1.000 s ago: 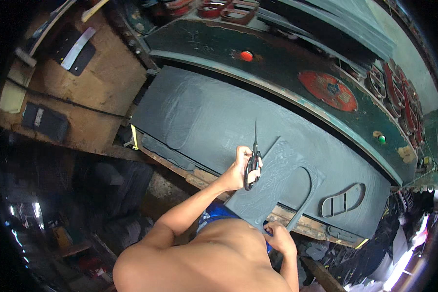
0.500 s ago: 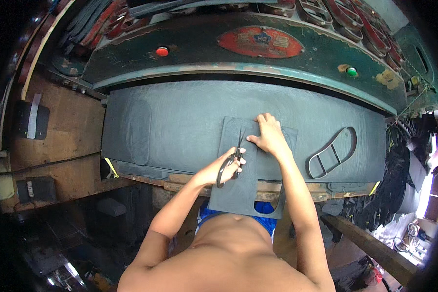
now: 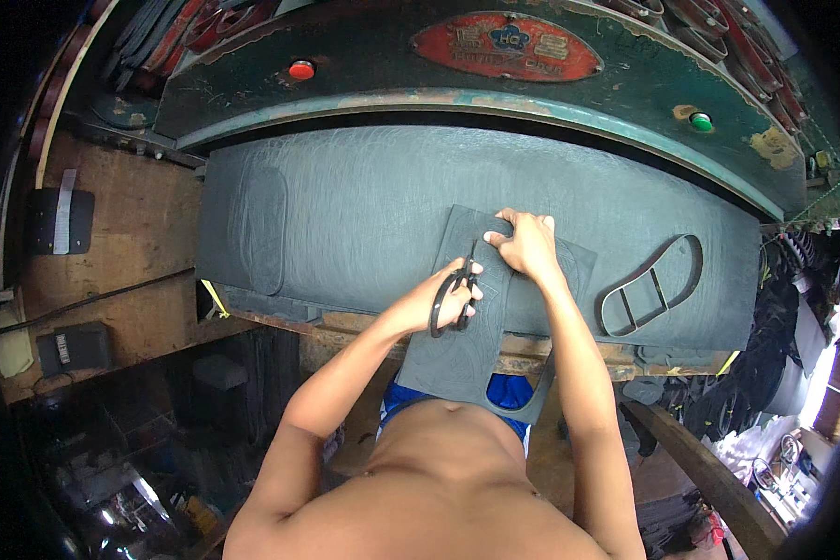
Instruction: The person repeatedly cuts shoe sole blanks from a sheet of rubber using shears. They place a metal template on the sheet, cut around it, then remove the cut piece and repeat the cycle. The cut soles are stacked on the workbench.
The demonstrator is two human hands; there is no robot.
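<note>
1. Scissors with black handles sit near the middle of the frame, their blades pointing toward its top, above the dark grey sheet.
2. Left hand has its fingers clamped around the scissors' handles.
3. Right hand is just beside the blades, at the upper part of the sheet; its thumb and forefinger look slightly apart, but I cannot tell whether they pinch the material.
4. Dark grey sheet runs from the centre of the frame down over the bench's near edge to the blue shorts, which show through its rounded cut-out.
5. Sole-shaped metal die with two crossbars lies on the grey bench top, right of centre.
6. Green machine beam spans the upper frame, bearing a red button upper left and a green button upper right.
</note>
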